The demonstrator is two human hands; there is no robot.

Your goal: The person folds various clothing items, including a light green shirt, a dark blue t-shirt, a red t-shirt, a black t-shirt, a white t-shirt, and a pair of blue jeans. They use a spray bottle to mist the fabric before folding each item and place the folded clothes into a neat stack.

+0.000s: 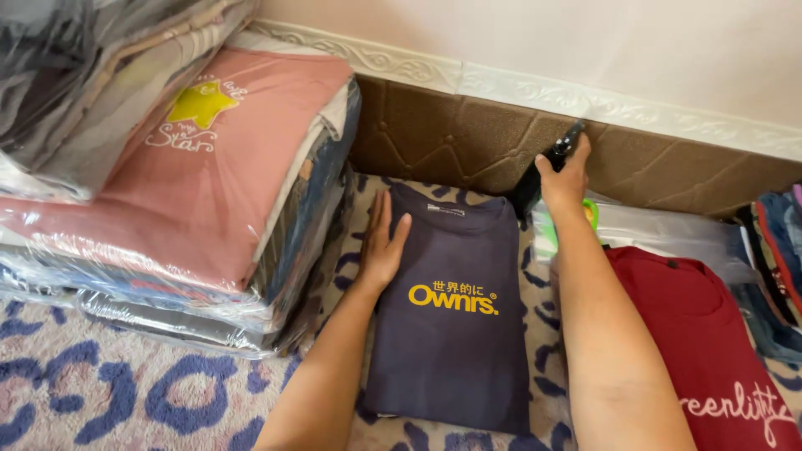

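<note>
A folded dark navy t-shirt (pixel 455 351) with yellow lettering lies flat on a patterned blanket. My left hand (pixel 380 242) rests open and flat on the shirt's upper left edge. My right hand (pixel 565 177) reaches past the shirt's top right corner and grips a small black object (pixel 558 153) against the brown padded wall panel (pixel 451 138). What the black object is cannot be made out.
A tall stack of shirts in clear plastic bags (pixel 200 184), a pink one on top, stands at the left. A folded red shirt (pixel 710 351) lies at the right, with clear plastic bags (pixel 668 234) behind it. The blanket (pixel 100 392) is pale with blue blotches.
</note>
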